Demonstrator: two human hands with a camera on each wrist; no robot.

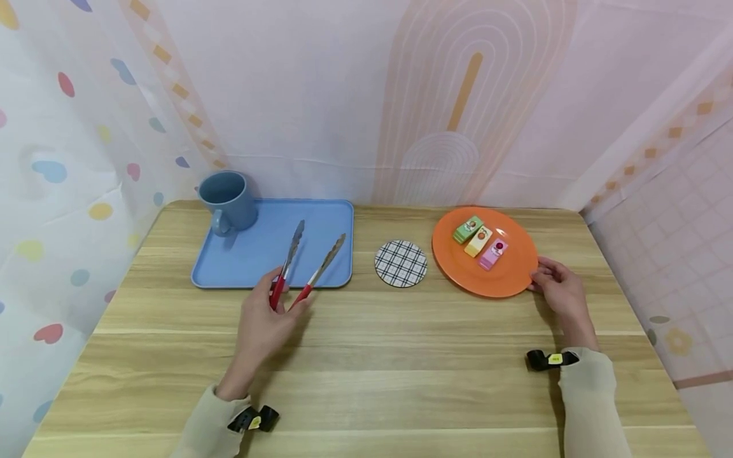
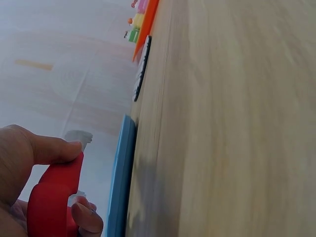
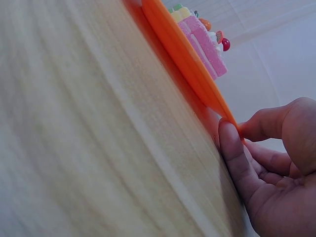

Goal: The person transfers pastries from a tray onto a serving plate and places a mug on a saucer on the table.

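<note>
My left hand (image 1: 266, 324) holds a pair of tongs (image 1: 279, 287) by the red handles, the metal tips spread apart over the front of the blue tray (image 1: 240, 270). In the left wrist view the thumb lies on a red handle (image 2: 54, 195). At the right, my right hand (image 1: 564, 299) pinches the rim of the orange plate (image 1: 458, 270); the right wrist view has the thumb and fingers on either side of that rim. Three toy cake slices lie on the plate: green (image 1: 468, 229), yellow (image 1: 478, 241) and pink (image 1: 493, 254), each with a small fruit on top.
A blue mug (image 1: 237, 203) stands on the tray's back left corner. Between tray and plate lies a round checked coaster (image 1: 401, 263). Patterned curtains (image 1: 315, 102) hang behind the wooden table (image 1: 401, 381) and at its sides.
</note>
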